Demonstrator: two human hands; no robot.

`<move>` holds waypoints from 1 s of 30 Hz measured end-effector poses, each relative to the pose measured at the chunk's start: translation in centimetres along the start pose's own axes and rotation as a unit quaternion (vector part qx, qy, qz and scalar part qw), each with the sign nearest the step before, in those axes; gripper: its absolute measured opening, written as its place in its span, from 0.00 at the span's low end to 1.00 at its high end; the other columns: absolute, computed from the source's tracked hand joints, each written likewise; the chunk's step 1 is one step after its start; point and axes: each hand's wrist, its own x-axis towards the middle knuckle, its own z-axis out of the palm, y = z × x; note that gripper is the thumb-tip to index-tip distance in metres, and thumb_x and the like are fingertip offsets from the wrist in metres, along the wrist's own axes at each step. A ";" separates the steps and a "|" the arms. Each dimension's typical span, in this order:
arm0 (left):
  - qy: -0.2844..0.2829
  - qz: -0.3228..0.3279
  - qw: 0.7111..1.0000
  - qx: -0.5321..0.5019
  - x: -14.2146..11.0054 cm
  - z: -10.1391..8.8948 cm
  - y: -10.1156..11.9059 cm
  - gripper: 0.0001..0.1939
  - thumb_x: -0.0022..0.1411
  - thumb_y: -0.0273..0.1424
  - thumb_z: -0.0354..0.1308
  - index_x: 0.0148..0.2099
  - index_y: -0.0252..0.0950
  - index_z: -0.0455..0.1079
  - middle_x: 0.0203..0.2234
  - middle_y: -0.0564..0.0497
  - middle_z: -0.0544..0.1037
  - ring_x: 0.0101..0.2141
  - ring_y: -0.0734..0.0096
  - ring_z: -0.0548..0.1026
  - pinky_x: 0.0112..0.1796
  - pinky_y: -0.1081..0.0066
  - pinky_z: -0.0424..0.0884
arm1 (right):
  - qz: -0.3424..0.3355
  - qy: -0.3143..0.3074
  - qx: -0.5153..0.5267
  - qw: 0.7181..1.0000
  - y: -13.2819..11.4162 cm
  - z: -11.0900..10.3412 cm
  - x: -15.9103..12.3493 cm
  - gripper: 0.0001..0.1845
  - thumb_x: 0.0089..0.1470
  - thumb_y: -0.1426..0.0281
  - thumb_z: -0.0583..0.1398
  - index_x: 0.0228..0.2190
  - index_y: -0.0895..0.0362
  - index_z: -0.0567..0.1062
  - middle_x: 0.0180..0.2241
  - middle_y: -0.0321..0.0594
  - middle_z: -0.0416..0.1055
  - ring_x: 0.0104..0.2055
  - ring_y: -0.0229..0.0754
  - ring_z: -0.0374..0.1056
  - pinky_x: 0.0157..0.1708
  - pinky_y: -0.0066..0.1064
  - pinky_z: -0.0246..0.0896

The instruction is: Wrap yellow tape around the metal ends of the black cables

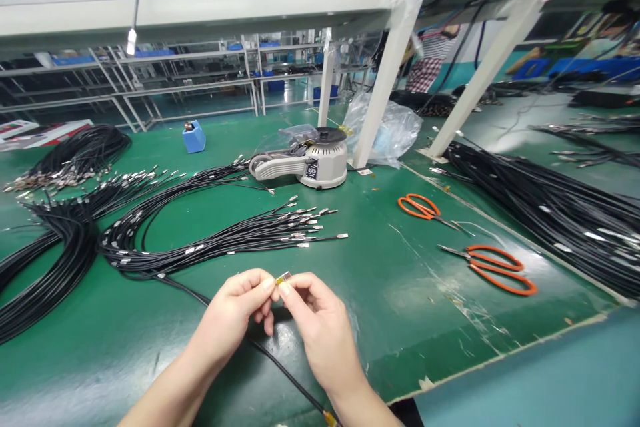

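Between my two hands a small metal cable connector (283,277) shows, with a yellow patch, likely tape, at its base. My left hand (234,312) pinches it from the left with thumb and fingertips. From the other side my right hand (320,323) closes on it, thumb on top. A black cable (295,383) passes beneath my hands toward the bottom edge, where a yellow wrapped part (330,417) shows. Just beyond my hands lies a bundle of black cables (215,237) with silvery connector ends pointing right.
A round tape dispenser (325,163) stands behind the bundle. Orange-handled scissors (500,270) and a second pair (423,208) lie to the right. More black cables (550,207) rest at the far right, others (75,233) at left. A blue holder (194,137) sits on the green table (400,320).
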 end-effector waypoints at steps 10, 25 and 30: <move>-0.184 -0.129 0.970 -0.088 0.3 -2.5 0.7 0.13 0.46 0.38 0.62 0.20 0.33 0.69 0.09 0.62 0.51 0.12 0.83 0.46 0.14 0.75 0.57 | -0.155 -0.082 -0.131 0.976 0.3 -1.3 0.3 0.07 0.49 0.71 0.63 0.33 0.51 0.78 0.29 0.36 0.73 0.31 0.40 0.69 0.34 0.31 0.66; -0.051 0.041 0.978 0.200 -0.7 0.3 1.1 0.08 0.56 0.32 0.54 0.28 0.34 0.68 0.20 0.56 0.69 0.22 0.76 0.63 0.25 0.75 0.59 | -0.063 -0.055 -0.167 0.982 -0.4 -4.8 0.2 0.05 0.51 0.67 0.62 0.31 0.55 0.77 0.30 0.37 0.75 0.34 0.41 0.71 0.37 0.32 0.66; -0.039 0.044 0.967 0.248 -0.7 0.5 0.7 0.10 0.57 0.32 0.53 0.37 0.35 0.73 0.25 0.54 0.73 0.25 0.73 0.66 0.28 0.74 0.62 | -0.080 -0.067 -0.164 0.981 0.3 -5.0 0.4 0.05 0.54 0.68 0.60 0.30 0.56 0.76 0.30 0.38 0.74 0.34 0.41 0.70 0.37 0.31 0.65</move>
